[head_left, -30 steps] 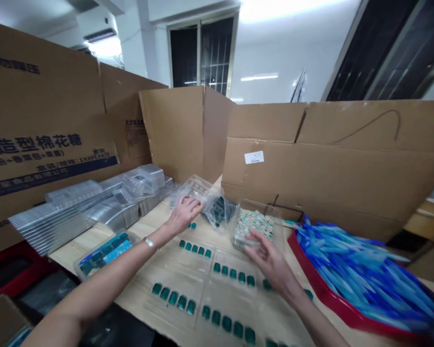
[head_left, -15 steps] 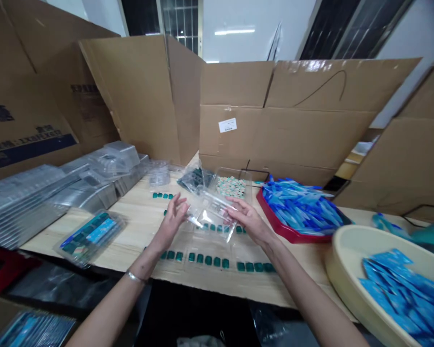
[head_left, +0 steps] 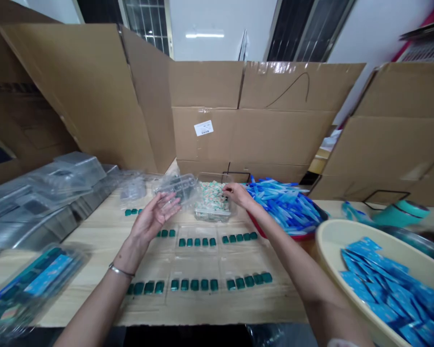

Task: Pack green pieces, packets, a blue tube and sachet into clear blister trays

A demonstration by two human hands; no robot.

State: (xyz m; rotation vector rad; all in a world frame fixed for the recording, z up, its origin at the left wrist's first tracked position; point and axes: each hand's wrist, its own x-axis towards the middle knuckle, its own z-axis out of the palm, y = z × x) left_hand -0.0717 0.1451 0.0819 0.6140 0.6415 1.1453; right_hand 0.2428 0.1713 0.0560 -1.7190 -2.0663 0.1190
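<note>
A clear plastic tray [head_left: 184, 188] is tilted above the table, held at its near left side by my left hand [head_left: 154, 214], whose fingers are partly extended. Behind it, a clear bag of dark green pieces shows only in part. My right hand [head_left: 237, 193] is pinched at the right side of a clear container [head_left: 213, 215] filled with small white-and-green pieces [head_left: 211, 194]. What its fingertips hold is too small to make out. Nearer me, clear trays [head_left: 197, 265] lie in rows, with dark green pieces [head_left: 194, 285] lined up in them.
Stacked clear plastic shells [head_left: 39, 193] and a filled clear pack [head_left: 39, 284] occupy the left. At right are a red tray [head_left: 255, 222] of blue slim packets [head_left: 285, 205], a cream basin [head_left: 325, 241] of blue sachets [head_left: 390, 284] and a teal bottle [head_left: 401, 213]. Cardboard [head_left: 267, 140] walls the back.
My right hand has let go of the clear tray and moved to the small white-and-green pieces. The tray stays with my left hand. The view has shifted right.
</note>
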